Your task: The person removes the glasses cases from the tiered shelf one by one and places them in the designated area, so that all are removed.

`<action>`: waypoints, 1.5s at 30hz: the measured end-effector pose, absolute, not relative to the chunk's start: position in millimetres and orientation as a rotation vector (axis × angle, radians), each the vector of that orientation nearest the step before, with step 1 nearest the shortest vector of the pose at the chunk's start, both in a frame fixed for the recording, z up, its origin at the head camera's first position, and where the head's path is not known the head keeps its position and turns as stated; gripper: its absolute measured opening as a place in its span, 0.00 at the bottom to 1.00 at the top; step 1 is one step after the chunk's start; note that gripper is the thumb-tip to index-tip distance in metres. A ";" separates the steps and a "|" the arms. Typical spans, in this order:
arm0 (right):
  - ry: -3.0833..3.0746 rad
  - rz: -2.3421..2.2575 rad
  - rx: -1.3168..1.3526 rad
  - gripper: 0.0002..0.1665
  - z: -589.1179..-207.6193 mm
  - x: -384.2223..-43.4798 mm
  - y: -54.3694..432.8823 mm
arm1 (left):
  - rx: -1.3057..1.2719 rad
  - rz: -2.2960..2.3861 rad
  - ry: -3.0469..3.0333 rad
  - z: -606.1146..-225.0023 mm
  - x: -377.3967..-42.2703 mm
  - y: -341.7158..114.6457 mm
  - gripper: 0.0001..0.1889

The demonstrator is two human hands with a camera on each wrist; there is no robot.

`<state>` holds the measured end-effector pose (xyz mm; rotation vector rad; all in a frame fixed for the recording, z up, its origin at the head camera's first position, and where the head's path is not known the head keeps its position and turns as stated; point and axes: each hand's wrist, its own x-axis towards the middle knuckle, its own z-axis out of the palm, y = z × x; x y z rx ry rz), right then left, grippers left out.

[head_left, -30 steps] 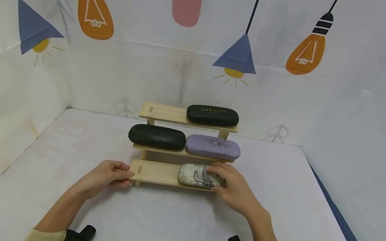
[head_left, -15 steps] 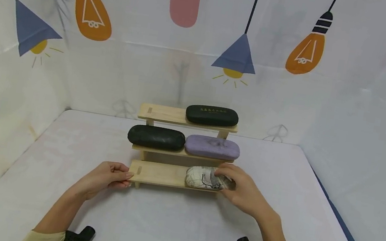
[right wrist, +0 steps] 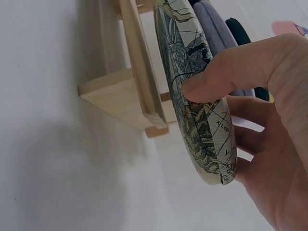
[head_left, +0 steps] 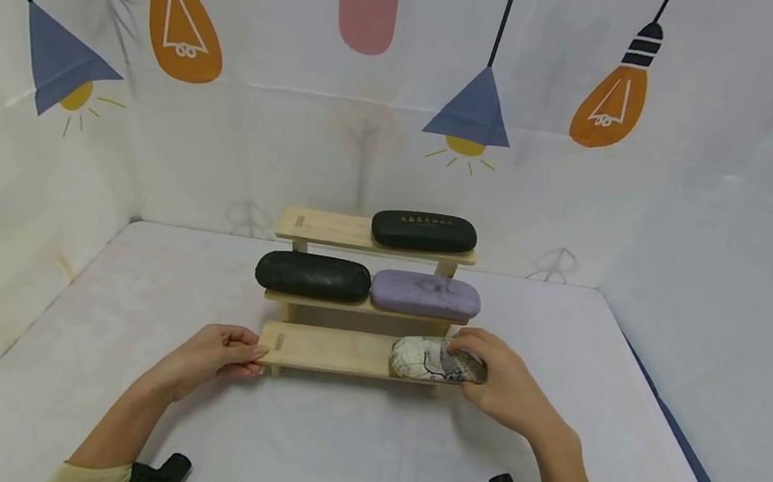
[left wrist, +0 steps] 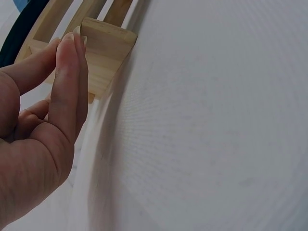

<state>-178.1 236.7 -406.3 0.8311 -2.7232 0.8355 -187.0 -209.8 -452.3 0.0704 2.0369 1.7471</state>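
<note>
A wooden three-tier stand (head_left: 327, 347) stands on the white table. My left hand (head_left: 208, 360) pinches the left end of its lowest shelf between thumb and fingers. Along the right end of that shelf lies a glasses case (head_left: 419, 358) with a map-like print, and my right hand (head_left: 511, 387) grips its right end. In the right wrist view the thumb (right wrist: 211, 84) presses the printed side of the case while the fingers go behind it. The case sticks out past the shelf's end. The left wrist view has the fingers (left wrist: 67, 82) at the shelf corner.
On the middle tier a black glasses case (head_left: 313, 276) lies beside a purple one (head_left: 426, 294). Another black case (head_left: 424, 232) with gold lettering sits on the right of the top tier. White cloth walls with printed lamps (head_left: 471, 111) surround the table.
My right hand has moved the printed glasses case to the right along the lowest shelf, past its end. The left hand keeps its hold on the stand.
</note>
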 end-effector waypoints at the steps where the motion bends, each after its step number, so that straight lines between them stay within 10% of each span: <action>1: -2.723 0.828 0.827 0.33 -406.2 -178.1 238.2 | 0.071 1.748 2.037 -452.5 -186.9 -209.7 0.24; 45: -2.744 0.772 0.671 0.35 -419.8 -199.1 308.9 | 0.088 1.755 2.023 -453.2 -186.3 -210.6 0.23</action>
